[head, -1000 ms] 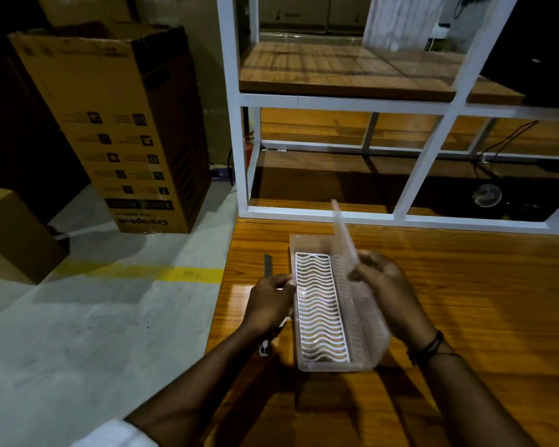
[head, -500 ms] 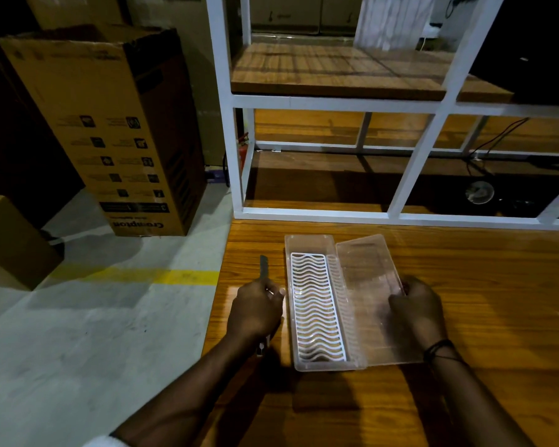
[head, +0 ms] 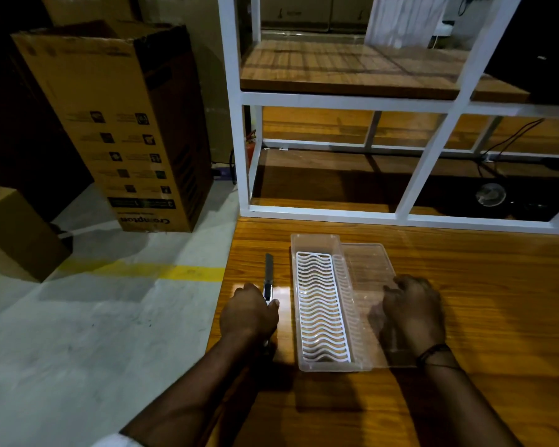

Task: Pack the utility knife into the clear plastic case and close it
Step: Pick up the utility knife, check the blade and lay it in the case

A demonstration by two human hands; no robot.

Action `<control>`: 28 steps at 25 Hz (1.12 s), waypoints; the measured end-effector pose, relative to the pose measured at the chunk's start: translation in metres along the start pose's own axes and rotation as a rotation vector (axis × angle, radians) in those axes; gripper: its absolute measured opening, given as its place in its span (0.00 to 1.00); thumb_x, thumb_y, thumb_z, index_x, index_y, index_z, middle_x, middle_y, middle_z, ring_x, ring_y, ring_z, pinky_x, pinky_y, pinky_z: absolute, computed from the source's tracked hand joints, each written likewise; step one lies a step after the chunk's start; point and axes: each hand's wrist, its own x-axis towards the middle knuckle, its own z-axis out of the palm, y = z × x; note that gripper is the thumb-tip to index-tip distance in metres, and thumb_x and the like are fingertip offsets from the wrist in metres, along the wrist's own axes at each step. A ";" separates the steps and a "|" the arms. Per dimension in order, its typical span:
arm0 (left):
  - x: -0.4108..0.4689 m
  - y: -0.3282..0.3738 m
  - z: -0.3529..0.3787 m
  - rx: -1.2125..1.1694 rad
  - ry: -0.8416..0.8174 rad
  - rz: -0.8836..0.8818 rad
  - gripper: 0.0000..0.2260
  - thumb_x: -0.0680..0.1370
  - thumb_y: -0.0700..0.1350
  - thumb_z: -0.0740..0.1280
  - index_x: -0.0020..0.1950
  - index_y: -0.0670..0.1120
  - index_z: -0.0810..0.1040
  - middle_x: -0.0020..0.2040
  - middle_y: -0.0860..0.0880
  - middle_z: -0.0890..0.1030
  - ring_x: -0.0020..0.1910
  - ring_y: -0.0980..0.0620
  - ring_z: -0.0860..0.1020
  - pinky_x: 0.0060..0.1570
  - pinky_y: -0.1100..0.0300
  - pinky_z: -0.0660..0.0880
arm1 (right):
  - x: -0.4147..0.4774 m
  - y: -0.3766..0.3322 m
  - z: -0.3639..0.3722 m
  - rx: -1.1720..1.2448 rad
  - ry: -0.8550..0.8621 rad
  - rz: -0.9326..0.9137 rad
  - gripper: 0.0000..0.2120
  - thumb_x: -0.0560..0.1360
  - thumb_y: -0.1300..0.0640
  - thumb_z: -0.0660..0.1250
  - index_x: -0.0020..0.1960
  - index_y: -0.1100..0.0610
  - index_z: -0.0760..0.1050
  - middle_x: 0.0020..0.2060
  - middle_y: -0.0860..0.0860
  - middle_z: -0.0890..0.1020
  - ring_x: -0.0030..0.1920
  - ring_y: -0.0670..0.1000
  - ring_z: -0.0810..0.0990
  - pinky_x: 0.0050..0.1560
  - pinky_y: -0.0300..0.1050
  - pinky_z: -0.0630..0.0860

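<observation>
Case [head: 323, 304] laid open on wooden bench [head: 481, 301], white wavy insert inside; lid pressed flat by right hand [head: 412, 309]. Knife [head: 268, 275] gripped by left hand [head: 249, 312]. Cardboard box [head: 117, 124] on floor.

clear plastic case [head: 323, 304] open flat, white wavy insert inside, utility knife [head: 268, 275] just left, outside it

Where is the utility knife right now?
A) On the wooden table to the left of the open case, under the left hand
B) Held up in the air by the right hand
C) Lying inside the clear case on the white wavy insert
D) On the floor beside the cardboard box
A: the utility knife lies on the table left of the open clear case, with the left hand closing over its handle.
</observation>
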 end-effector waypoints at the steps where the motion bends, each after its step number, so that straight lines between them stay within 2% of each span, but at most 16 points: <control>1: 0.001 0.001 -0.001 0.004 -0.008 -0.009 0.21 0.78 0.60 0.69 0.60 0.45 0.80 0.57 0.45 0.84 0.55 0.44 0.83 0.47 0.55 0.78 | -0.001 -0.003 -0.001 0.028 0.015 -0.022 0.17 0.75 0.58 0.69 0.63 0.58 0.80 0.60 0.60 0.81 0.61 0.64 0.78 0.60 0.60 0.78; 5: 0.004 0.006 -0.008 -0.026 -0.061 -0.041 0.16 0.78 0.57 0.70 0.54 0.45 0.84 0.53 0.45 0.86 0.52 0.44 0.84 0.41 0.58 0.72 | -0.005 -0.017 -0.004 0.144 0.052 -0.093 0.18 0.73 0.57 0.73 0.62 0.56 0.80 0.59 0.58 0.81 0.59 0.62 0.79 0.58 0.57 0.79; 12: 0.006 0.004 -0.010 -0.175 -0.091 -0.081 0.15 0.76 0.56 0.73 0.52 0.44 0.84 0.50 0.44 0.86 0.50 0.44 0.84 0.41 0.58 0.72 | -0.018 -0.050 -0.003 0.241 0.031 -0.159 0.19 0.73 0.59 0.71 0.64 0.54 0.79 0.63 0.54 0.80 0.61 0.58 0.79 0.58 0.58 0.81; 15: 0.004 0.001 -0.015 -0.381 -0.080 -0.091 0.14 0.76 0.55 0.74 0.44 0.44 0.82 0.43 0.45 0.86 0.42 0.47 0.83 0.38 0.57 0.76 | -0.023 -0.063 -0.007 0.375 0.023 -0.223 0.16 0.74 0.61 0.70 0.61 0.55 0.81 0.57 0.51 0.82 0.56 0.53 0.81 0.55 0.49 0.79; 16: 0.002 0.002 -0.019 -0.466 -0.064 -0.088 0.13 0.77 0.54 0.74 0.44 0.44 0.81 0.40 0.46 0.85 0.38 0.49 0.82 0.35 0.59 0.78 | -0.026 -0.066 -0.008 0.456 -0.007 -0.218 0.14 0.75 0.61 0.70 0.60 0.54 0.81 0.54 0.49 0.83 0.54 0.51 0.81 0.54 0.47 0.78; 18: -0.002 0.007 -0.030 -0.608 -0.051 -0.061 0.12 0.78 0.52 0.73 0.44 0.43 0.80 0.35 0.49 0.82 0.32 0.54 0.79 0.27 0.67 0.75 | -0.029 -0.075 -0.010 0.637 -0.130 -0.161 0.11 0.76 0.60 0.70 0.57 0.52 0.82 0.50 0.46 0.85 0.50 0.49 0.83 0.50 0.50 0.82; 19: -0.003 0.010 -0.034 -0.658 -0.051 -0.026 0.12 0.79 0.51 0.73 0.44 0.43 0.81 0.34 0.49 0.82 0.31 0.55 0.79 0.27 0.68 0.75 | -0.029 -0.080 -0.010 0.726 -0.216 -0.119 0.10 0.77 0.60 0.70 0.57 0.53 0.82 0.48 0.47 0.85 0.47 0.49 0.84 0.47 0.50 0.83; 21: -0.003 0.018 -0.041 -0.754 -0.063 0.048 0.13 0.78 0.52 0.74 0.42 0.44 0.81 0.36 0.47 0.84 0.33 0.54 0.82 0.33 0.61 0.79 | -0.030 -0.095 -0.012 0.909 -0.399 -0.020 0.07 0.79 0.60 0.68 0.54 0.56 0.82 0.46 0.53 0.86 0.41 0.50 0.85 0.37 0.45 0.81; 23: -0.003 0.027 -0.048 -0.839 -0.089 0.096 0.14 0.77 0.54 0.75 0.44 0.43 0.81 0.38 0.46 0.86 0.35 0.52 0.84 0.33 0.59 0.82 | -0.031 -0.112 -0.016 1.053 -0.526 0.025 0.05 0.79 0.61 0.67 0.51 0.60 0.82 0.43 0.57 0.85 0.36 0.51 0.82 0.32 0.43 0.77; 26: -0.004 0.038 -0.055 -0.931 -0.111 0.162 0.13 0.76 0.52 0.76 0.47 0.43 0.81 0.38 0.48 0.86 0.35 0.56 0.85 0.30 0.64 0.80 | -0.027 -0.131 -0.017 1.042 -0.537 -0.025 0.07 0.80 0.58 0.67 0.51 0.60 0.83 0.43 0.58 0.86 0.37 0.53 0.83 0.33 0.45 0.77; 28: -0.005 0.042 -0.058 -0.978 -0.081 0.215 0.11 0.76 0.51 0.76 0.46 0.45 0.80 0.39 0.49 0.85 0.38 0.51 0.86 0.30 0.61 0.81 | -0.024 -0.139 -0.016 1.008 -0.500 -0.058 0.07 0.78 0.57 0.69 0.52 0.59 0.83 0.44 0.58 0.87 0.40 0.54 0.84 0.33 0.45 0.79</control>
